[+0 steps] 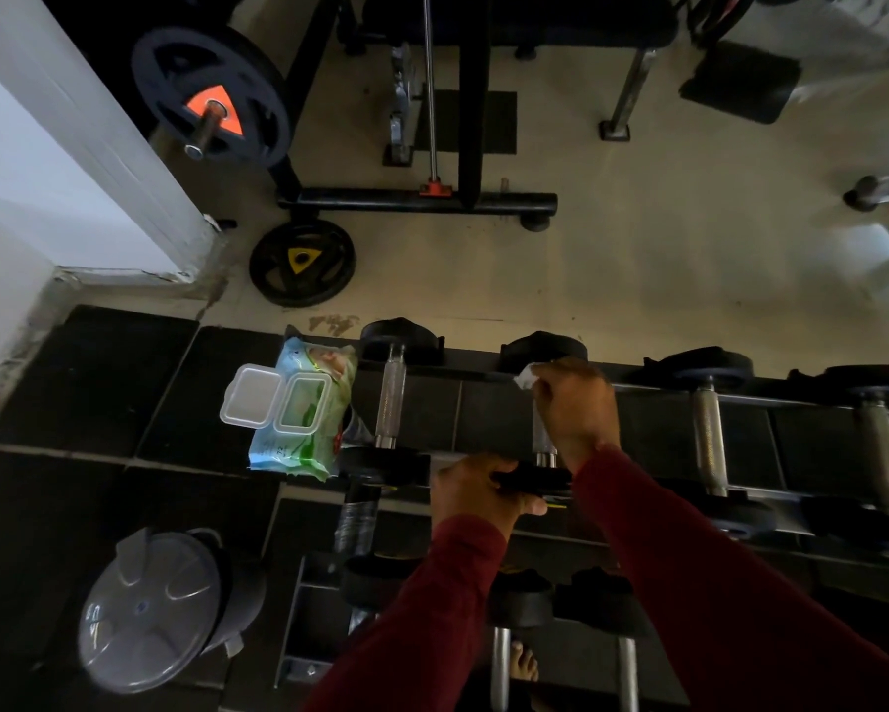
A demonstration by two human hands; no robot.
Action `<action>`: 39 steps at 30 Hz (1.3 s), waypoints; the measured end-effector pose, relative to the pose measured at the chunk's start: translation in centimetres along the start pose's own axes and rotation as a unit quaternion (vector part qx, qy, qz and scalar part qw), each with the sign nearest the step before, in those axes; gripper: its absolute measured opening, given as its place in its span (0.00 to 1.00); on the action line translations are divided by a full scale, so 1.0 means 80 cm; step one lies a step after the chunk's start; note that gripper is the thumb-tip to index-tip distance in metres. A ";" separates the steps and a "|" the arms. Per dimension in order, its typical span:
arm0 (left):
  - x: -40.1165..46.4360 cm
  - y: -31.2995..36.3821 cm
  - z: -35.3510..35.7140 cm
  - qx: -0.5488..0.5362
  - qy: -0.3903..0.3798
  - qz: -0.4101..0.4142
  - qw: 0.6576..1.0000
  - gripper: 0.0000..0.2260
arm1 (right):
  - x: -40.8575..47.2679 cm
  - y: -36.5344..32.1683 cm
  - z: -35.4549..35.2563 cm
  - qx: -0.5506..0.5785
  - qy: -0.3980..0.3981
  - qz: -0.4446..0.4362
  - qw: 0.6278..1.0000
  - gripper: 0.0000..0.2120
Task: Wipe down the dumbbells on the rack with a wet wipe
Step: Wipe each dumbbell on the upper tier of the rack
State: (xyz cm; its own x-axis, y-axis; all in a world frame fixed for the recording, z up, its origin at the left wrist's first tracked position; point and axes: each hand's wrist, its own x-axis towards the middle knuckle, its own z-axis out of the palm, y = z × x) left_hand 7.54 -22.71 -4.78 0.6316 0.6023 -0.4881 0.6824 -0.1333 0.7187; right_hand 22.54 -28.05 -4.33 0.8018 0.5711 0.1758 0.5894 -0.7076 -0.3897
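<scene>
Dumbbells sit along the rack (771,398); the second dumbbell (542,444) is mid-wipe. The right hand (578,408) pinches a wet wipe (524,376) at its far end while the left hand (476,493) grips the near weight. Next, probably the handle.

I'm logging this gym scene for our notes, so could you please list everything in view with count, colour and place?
dumbbells: at least six, black heads, chrome handles, on the rack
rack: one, dark, across the bottom
wet wipe: one, white, in the right hand
wipes pack: one, blue-green, lid open, rack's left end
bin: one, grey lid, bottom left
weight plates: two, black, upper left
bench: one, black, top
left hand: grips dumbbell's near head
right hand: wipes its handle
</scene>
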 end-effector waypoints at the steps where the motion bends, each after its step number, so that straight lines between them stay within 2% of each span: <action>1: 0.000 0.000 0.000 -0.001 -0.002 0.001 1.000 0.26 | -0.002 0.003 -0.002 0.009 0.012 0.008 1.000 0.09; 5: 0.001 -0.001 0.000 -0.001 -0.005 -0.005 1.000 0.26 | 0.011 0.000 0.008 -0.035 -0.070 -0.003 0.997 0.10; 8: 0.002 0.000 0.001 -0.001 -0.005 -0.010 1.000 0.27 | 0.020 -0.005 0.012 -0.038 -0.094 -0.025 0.995 0.09; 10: 0.001 -0.001 0.001 -0.002 -0.007 -0.009 1.000 0.26 | 0.013 0.000 0.006 0.005 -0.082 0.013 0.997 0.09; 12: 0.001 -0.003 0.001 0.000 -0.009 -0.003 1.000 0.25 | 0.000 0.012 0.000 0.095 -0.025 0.105 0.990 0.08; 14: 0.001 -0.002 0.000 0.008 -0.013 0.008 1.000 0.24 | -0.006 0.027 -0.001 0.199 0.003 0.225 0.954 0.08; 15: 0.000 -0.001 0.000 0.015 -0.015 0.018 1.000 0.24 | -0.004 0.034 -0.001 0.271 0.000 0.301 0.914 0.07; 17: -0.001 0.001 0.000 0.041 -0.021 0.049 0.998 0.25 | 0.007 0.043 -0.002 0.420 -0.035 0.416 0.806 0.07; 18: -0.002 0.003 -0.001 0.057 -0.026 0.065 0.996 0.25 | 0.013 0.046 -0.004 0.454 -0.055 0.431 0.778 0.07; 20: -0.005 0.006 -0.001 0.070 -0.028 0.079 0.994 0.25 | 0.018 0.050 -0.007 0.478 -0.092 0.431 0.760 0.07; 23: -0.006 0.008 -0.003 0.067 -0.020 0.071 0.995 0.24 | 0.003 0.057 -0.009 0.436 -0.145 0.423 0.781 0.07; 25: -0.007 0.010 -0.004 0.070 -0.023 0.063 0.995 0.23 | -0.018 0.062 -0.002 0.335 -0.223 0.393 0.827 0.04; 27: -0.006 0.011 -0.004 0.071 -0.025 0.059 0.995 0.23 | -0.036 0.067 0.005 0.259 -0.272 0.371 0.849 0.03; 29: -0.007 0.013 -0.005 0.067 -0.022 0.055 0.996 0.24 | -0.047 0.070 0.012 0.279 -0.245 0.393 0.841 0.02; 31: -0.007 0.013 -0.005 0.063 -0.018 0.053 0.996 0.24 | -0.047 0.063 0.008 0.336 -0.178 0.425 0.822 0.02; 32: -0.007 0.013 -0.006 0.064 -0.017 0.054 0.996 0.24 | -0.044 0.059 0.005 0.352 -0.141 0.418 0.826 0.03; 35: -0.008 0.015 -0.007 0.066 -0.011 0.048 0.997 0.24 | -0.023 0.047 -0.005 0.299 -0.053 0.315 0.899 0.07; 37: -0.006 0.014 -0.006 0.069 -0.008 0.042 0.997 0.25 | -0.007 0.042 -0.007 0.224 -0.043 0.192 0.955 0.06; 39: -0.007 0.015 -0.007 0.055 -0.011 0.035 0.998 0.25 | 0.002 0.042 -0.008 0.134 -0.062 0.077 0.986 0.09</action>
State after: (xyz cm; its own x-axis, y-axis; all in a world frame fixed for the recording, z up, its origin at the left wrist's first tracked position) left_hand 7.80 -22.80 -3.36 0.6863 0.5709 -0.4506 0.6717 -0.2602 0.6936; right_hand 24.72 -30.58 -5.00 0.8517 0.5240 -0.0103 0.4011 -0.6643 -0.6308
